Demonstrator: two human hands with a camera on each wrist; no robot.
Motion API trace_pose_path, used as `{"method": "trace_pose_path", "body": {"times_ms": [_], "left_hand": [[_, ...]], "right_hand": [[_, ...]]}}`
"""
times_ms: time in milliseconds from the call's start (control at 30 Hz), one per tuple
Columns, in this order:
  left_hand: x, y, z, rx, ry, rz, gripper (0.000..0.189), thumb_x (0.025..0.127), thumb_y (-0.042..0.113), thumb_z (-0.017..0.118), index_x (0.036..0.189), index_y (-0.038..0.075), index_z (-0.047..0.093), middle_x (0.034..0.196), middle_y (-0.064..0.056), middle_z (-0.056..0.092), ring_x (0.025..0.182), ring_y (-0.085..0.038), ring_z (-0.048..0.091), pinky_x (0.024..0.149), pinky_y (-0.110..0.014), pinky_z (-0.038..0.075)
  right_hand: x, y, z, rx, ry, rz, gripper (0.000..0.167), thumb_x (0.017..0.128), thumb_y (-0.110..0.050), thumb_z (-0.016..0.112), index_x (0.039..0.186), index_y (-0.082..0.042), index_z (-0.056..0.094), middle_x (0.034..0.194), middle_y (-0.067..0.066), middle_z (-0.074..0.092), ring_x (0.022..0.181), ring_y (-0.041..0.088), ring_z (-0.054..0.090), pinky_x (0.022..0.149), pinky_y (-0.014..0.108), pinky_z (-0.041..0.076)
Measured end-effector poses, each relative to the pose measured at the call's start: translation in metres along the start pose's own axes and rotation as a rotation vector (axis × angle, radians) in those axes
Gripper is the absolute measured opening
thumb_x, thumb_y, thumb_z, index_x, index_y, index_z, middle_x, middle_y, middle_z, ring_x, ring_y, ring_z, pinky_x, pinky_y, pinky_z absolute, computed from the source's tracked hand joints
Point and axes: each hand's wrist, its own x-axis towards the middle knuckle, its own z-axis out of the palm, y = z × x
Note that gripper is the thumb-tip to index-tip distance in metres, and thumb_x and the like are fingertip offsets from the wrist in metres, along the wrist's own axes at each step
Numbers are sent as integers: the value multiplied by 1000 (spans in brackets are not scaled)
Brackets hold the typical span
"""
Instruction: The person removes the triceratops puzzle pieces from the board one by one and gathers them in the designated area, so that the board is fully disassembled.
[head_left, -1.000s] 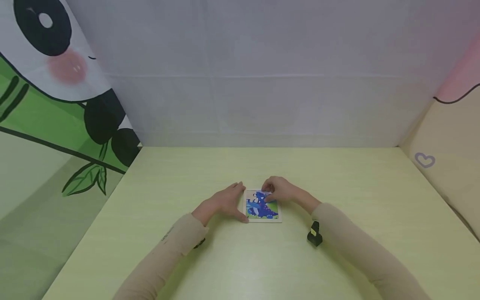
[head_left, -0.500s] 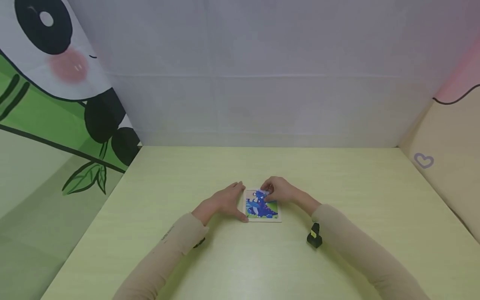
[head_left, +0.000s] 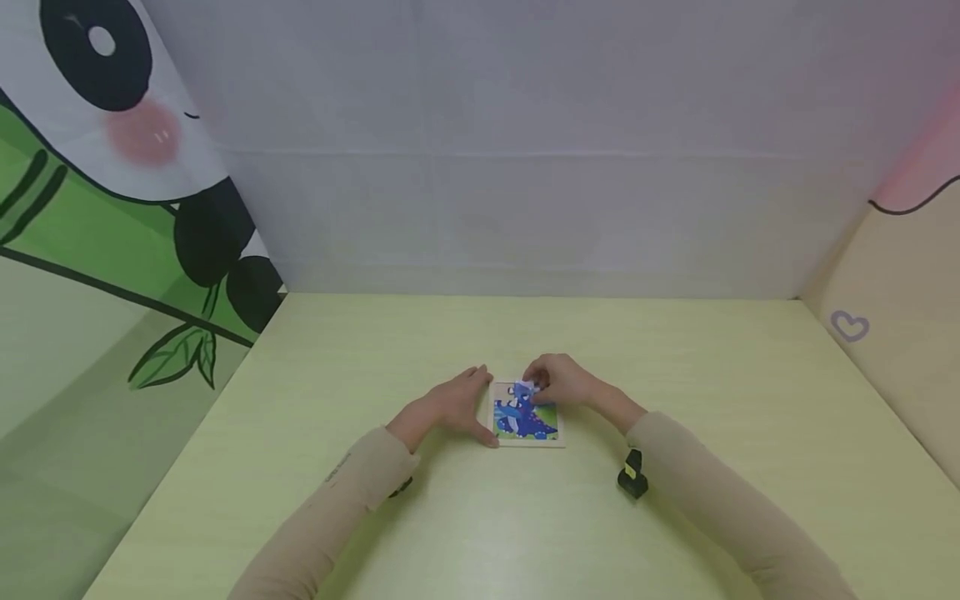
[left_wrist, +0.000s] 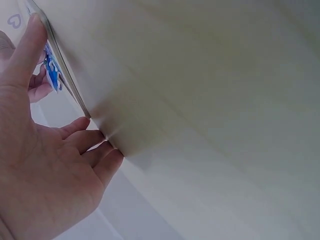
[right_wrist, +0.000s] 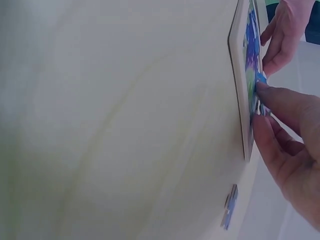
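A small square jigsaw puzzle board [head_left: 528,444] with a pale frame and a blue dinosaur picture lies mid-table. At its left side my left hand [head_left: 453,404] is spread, thumb at the near corner and fingertips at the far corner, also touching the tabletop. My right hand [head_left: 566,381] reaches over the far right part of the board. Between its thumb and index finger it pinches a blue puzzle piece [right_wrist: 263,96], tilted up over the picture in the right wrist view. The far right corner of the board is hidden behind this hand in the head view.
Loose puzzle pieces [right_wrist: 230,206] lie on the table beyond the board's right side, hidden behind the right hand in the head view. A pale wood table [head_left: 480,533] meets a grey cloth wall [head_left: 487,208] at its back edge. Black wrist devices [head_left: 632,475] hang under both sleeves.
The head view has shifted slightly. Both hands stay in nearly the same places, with the right hand still pinching the puzzle piece over the board.
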Motion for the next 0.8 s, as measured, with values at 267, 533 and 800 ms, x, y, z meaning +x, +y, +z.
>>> {"method": "trace_pose_path", "body": {"times_ms": [267,533,800], "left_hand": [[-1,0,0,-7,10,10,105,62,52,78,141,5,26,148,-17,19,136,-30,19,107,-45,26],[0,-1,1,15,12,14,106,62,52,77,141,5,25,148,-17,20,135,-30,20,107,-44,27],[0,-1,1,20,10,6,107,61,53,77,141,6,25,148,-17,20,135,-30,20,107,-44,27]], "right_hand": [[1,3,0,27,1,-9,28,75,-4,72,101,1,63,90,5,62,78,13,57,70,23,51],[1,6,0,-19,-2,-59,28,76,-5,71,103,3,66,91,6,62,78,12,58,67,20,52],[-1,3,0,-67,13,-117,27,77,-5,70,101,5,67,93,10,64,77,13,60,66,18,52]]}}
